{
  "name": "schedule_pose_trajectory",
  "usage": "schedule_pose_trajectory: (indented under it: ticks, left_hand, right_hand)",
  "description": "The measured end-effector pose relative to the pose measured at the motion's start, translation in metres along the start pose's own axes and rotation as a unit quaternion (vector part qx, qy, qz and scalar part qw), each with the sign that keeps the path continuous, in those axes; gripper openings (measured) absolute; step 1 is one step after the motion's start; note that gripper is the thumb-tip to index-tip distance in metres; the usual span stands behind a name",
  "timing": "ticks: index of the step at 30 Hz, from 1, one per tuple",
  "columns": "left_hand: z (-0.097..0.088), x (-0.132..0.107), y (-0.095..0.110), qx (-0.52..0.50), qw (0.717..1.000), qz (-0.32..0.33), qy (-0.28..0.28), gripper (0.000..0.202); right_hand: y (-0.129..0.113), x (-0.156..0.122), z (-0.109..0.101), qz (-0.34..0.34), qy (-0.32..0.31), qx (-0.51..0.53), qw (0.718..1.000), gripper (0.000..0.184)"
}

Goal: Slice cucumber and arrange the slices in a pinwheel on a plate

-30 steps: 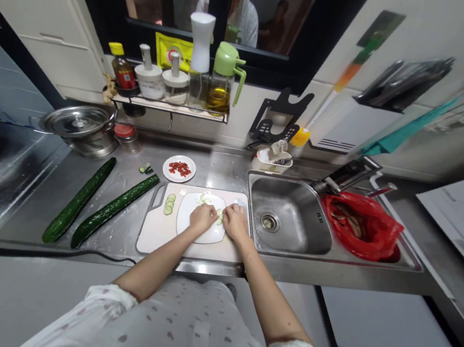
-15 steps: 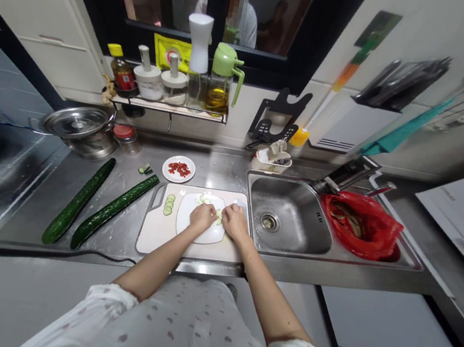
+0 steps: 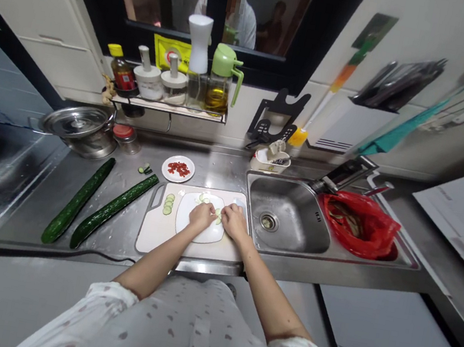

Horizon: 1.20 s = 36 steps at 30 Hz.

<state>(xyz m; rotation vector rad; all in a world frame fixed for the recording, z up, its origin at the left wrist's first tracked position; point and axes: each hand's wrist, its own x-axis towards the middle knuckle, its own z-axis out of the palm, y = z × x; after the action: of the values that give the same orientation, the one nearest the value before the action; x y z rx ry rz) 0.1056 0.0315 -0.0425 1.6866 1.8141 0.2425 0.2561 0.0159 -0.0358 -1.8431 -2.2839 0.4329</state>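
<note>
My left hand [image 3: 201, 215] rests curled on a white plate [image 3: 184, 223] that lies on a pale cutting board [image 3: 156, 232]. My right hand [image 3: 234, 222] is curled beside it at the plate's right edge. Between the two hands lie pale green cucumber slices [image 3: 218, 213], and my fingertips pinch at them; what each hand grips is too small to make out. More slices [image 3: 204, 197] sit at the plate's far edge. A short row of cucumber slices [image 3: 169, 204] lies on the board left of the plate.
Two whole cucumbers [image 3: 111, 208] [image 3: 77, 199] lie on the steel counter to the left. A small dish of red bits [image 3: 178, 168] stands behind the board. The sink [image 3: 286, 222] is at right with a red bag [image 3: 362, 224]. A pot [image 3: 78, 127] and condiment shelf [image 3: 169, 106] stand behind.
</note>
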Motion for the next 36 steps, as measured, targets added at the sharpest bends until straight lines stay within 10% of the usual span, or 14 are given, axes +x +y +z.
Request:
schedule_pose_trajectory:
  ticks: [36]
  left_hand:
    - [0.0016, 0.0003, 0.0010, 0.011, 1.000, -0.009, 0.002, 0.016]
  right_hand:
    - [-0.0020, 0.0066, 0.0011, 0.059, 0.007, 0.005, 0.998, 0.009]
